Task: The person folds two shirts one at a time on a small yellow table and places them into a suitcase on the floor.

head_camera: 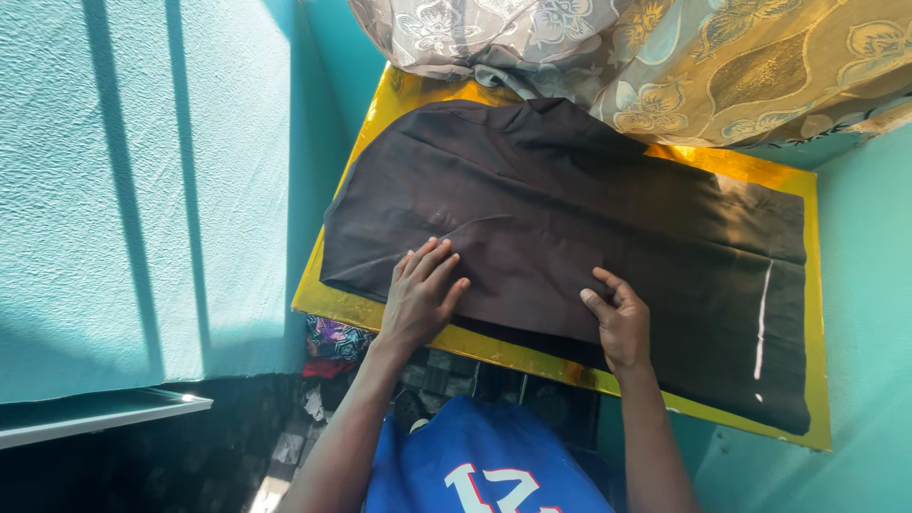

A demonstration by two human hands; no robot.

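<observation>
Two bare hands press flat on a dark brown, folded cotton cloth point(570, 223) that lies spread across a glossy yellow rectangular tabletop point(809, 313). Left hand point(421, 294) rests palm down near the cloth's near-left edge, fingers straight and close together, holding nothing. Right hand point(619, 318) sits at the cloth's near edge, fingers spread and slightly curled, thumb apart, gripping nothing. Between the hands the cloth's front hem runs just inside the yellow rim, leaving a thin bare strip. Right of the cloth's far corner a white chalk line point(762, 318) marks the fabric. Behind the cloth, a heap of grey and gold flowered fabric point(665, 57) overlaps its far edge. Left of the cloth stands a textured turquoise wall point(142, 190) striped with shadow; another turquoise surface lies beyond its right end
</observation>
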